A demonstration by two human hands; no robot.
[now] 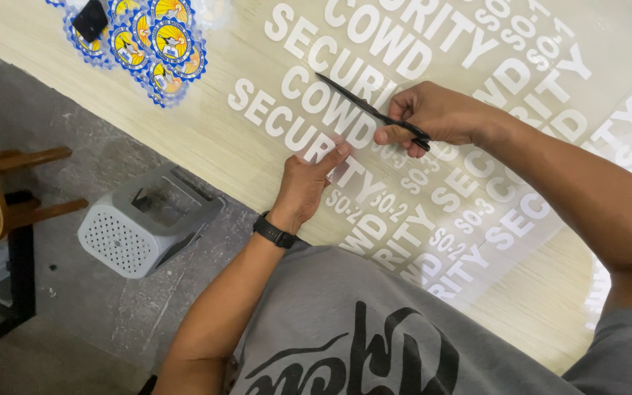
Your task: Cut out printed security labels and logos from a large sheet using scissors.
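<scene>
Lettered sheet [433, 183] on table [206, 139]; stickers [148, 44] left

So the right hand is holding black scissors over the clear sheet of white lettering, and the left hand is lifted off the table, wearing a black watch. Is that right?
Not quite. In the head view the left hand is not lifted: it lies flat on the clear sheet, pressing it to the table. The rest holds: the right hand grips the black scissors, and the black watch is on the left wrist.

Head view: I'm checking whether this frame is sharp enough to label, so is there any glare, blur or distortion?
Head view: sharp on the right hand and black scissors; soft, even light, faint shadows; sheen on the clear film sheet near the right edge, washing out its white lettering; table edges bow slightly, wide-lens distortion.
</scene>
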